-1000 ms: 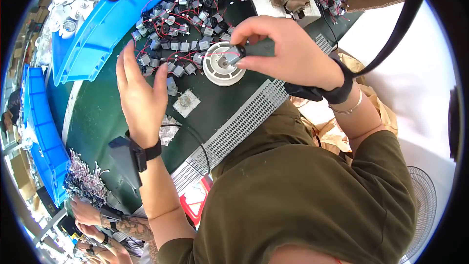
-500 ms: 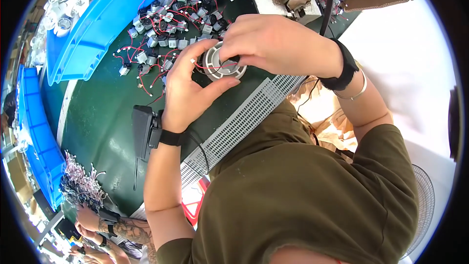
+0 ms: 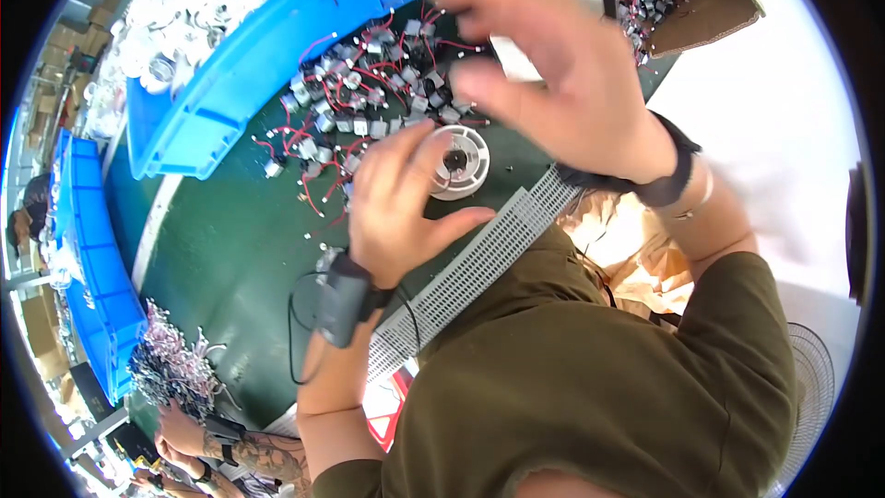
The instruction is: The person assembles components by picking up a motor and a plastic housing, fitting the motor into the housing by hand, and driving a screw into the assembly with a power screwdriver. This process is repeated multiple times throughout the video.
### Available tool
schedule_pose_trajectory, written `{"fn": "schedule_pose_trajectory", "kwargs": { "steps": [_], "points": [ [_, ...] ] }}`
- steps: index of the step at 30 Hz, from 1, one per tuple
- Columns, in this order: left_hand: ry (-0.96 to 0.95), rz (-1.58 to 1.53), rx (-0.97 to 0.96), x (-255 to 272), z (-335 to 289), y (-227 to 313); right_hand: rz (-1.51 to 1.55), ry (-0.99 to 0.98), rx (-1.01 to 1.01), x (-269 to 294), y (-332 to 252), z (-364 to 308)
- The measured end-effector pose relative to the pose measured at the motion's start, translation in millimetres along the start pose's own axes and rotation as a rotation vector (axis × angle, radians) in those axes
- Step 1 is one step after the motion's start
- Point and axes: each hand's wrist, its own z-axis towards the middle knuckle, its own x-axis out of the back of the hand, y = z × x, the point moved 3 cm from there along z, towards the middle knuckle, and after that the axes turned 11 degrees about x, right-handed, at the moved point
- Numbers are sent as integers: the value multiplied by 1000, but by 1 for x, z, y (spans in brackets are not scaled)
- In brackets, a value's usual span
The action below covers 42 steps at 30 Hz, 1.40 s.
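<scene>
White round plastic housing sits on the green tabletop, between the gray motor pile and the perforated strip; dark center shows, detail too small to read. Left hand is cupped at its left side, thumb splayed away from the fingers; fingertips overlap the rim, can't confirm contact. Right hand is raised and blurred, thumb and fingers apart, nothing visible in the grip. Handling guess: housing light, stiff, a bit slick; take it by the outer rim. Red motor leads look thin, don't tug.
</scene>
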Motion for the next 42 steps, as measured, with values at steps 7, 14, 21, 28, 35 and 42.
{"fn": "schedule_pose_trajectory", "kwargs": {
  "steps": [7, 14, 21, 28, 35, 42],
  "points": [
    [3, 110, -55, -16, -14, 8, 479, 328, 146, -40, -8, 113],
    [109, 49, 12, -19, -15, 4, -240, 136, -313, 10, -15, 86],
    [65, 85, 22, -18, -17, -3, 355, 497, -74, 75, 12, 14],
    [11, 118, 70, -20, -21, -2, 613, 665, -40, 83, 34, -18],
    [8, 129, 42, -19, -19, 0, 563, 647, -83, 84, 29, -19],
    [11, 104, 53, -22, -19, 0, 496, 647, -76, 82, 35, -23]
  ]
}}
